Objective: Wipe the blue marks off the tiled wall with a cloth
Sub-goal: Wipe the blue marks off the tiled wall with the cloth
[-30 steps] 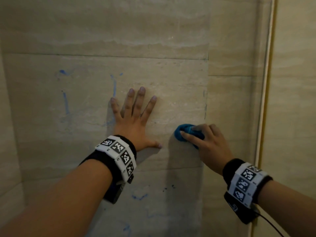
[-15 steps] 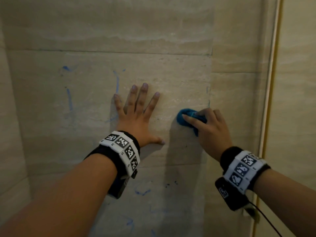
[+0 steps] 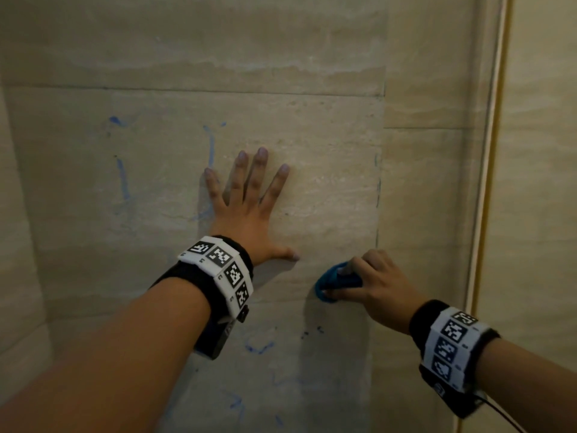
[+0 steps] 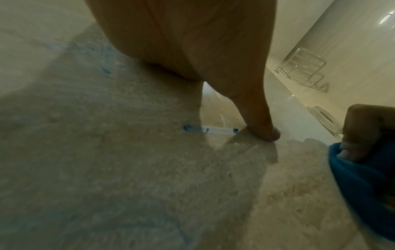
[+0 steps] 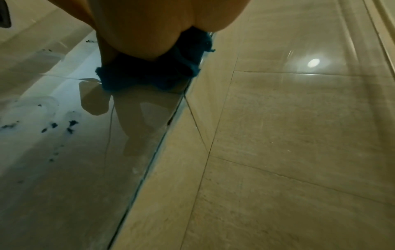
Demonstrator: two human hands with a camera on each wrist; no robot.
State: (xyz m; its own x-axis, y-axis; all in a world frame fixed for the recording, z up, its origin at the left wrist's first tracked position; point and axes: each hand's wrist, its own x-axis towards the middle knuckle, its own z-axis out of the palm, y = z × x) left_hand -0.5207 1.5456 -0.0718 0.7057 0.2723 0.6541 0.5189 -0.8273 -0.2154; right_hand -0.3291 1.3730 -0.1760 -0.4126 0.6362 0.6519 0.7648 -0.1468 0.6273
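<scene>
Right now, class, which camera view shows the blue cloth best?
The left wrist view: the cloth fills the right edge, fingertips curled into it. The head view shows it small under the right hand; the right wrist view shows it dark beneath the palm.

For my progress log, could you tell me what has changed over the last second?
The right hand, gripping the blue cloth, rose slightly, then slid down the tiled wall. The left hand stayed flat on the wall; the blue marks beside it remain.

2 hands (image 3: 249,220), 1 cloth (image 3: 334,281), 2 wristbands (image 3: 218,270)
</scene>
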